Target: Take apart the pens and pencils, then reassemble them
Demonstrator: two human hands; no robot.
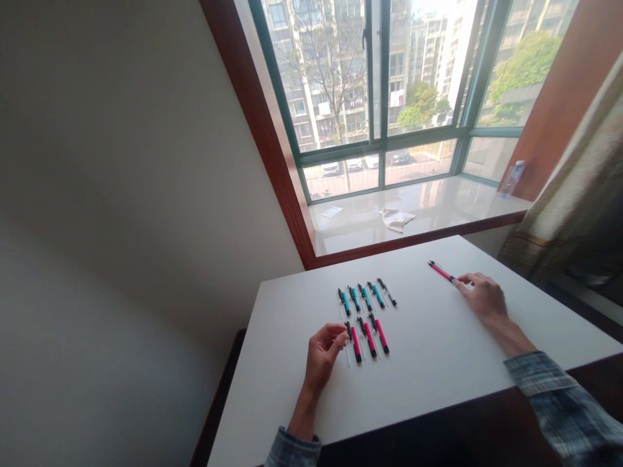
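Note:
My right hand (pixel 484 297) is at the right of the white table (pixel 423 363), its fingertips closed on the near end of a pink pen (pixel 440 270), with a black part lying along it. My left hand (pixel 322 353) is curled at the left end of a row of three pink pen barrels (pixel 369 338). Its thumb and fingers come together beside a black pen part (pixel 348 330); what they pinch, if anything, is hidden. Behind this row lie several blue pen barrels (pixel 366 301) with black parts and thin refills. A black-and-clear pen (pixel 387 292) ends that row on the right.
A window sill (pixel 350 233) runs behind the table, with a crumpled white cloth (pixel 396 219), a paper sheet (pixel 331 212) and a clear bottle (pixel 513 178) on it. A curtain (pixel 567 162) hangs at the right. A plain wall (pixel 146 194) borders the left side.

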